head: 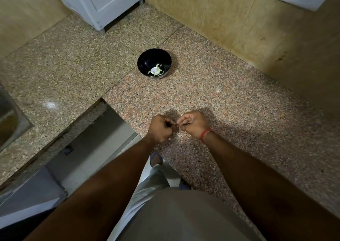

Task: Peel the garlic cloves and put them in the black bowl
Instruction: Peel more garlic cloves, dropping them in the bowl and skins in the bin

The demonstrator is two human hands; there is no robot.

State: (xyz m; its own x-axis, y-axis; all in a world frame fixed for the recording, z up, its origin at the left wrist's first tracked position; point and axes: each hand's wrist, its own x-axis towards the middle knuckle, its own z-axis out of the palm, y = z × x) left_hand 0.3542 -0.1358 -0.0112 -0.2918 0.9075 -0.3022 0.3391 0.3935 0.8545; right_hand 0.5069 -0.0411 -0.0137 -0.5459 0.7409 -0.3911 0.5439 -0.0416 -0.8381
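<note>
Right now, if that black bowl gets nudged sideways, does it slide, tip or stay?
The black bowl probably slides: the polished granite counter looks slick. Tipping seems unlikely from a low push, since it sits upright and squat. It is likely light, as only a few garlic cloves lie inside.

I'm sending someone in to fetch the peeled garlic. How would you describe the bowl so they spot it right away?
Start at the speckled granite counter that fills the corner below the tan walls. The black bowl stands alone on it, in front of the white appliance and beyond the person's hands. It is the only dish there, glossy black, with pale garlic pieces inside.
</note>
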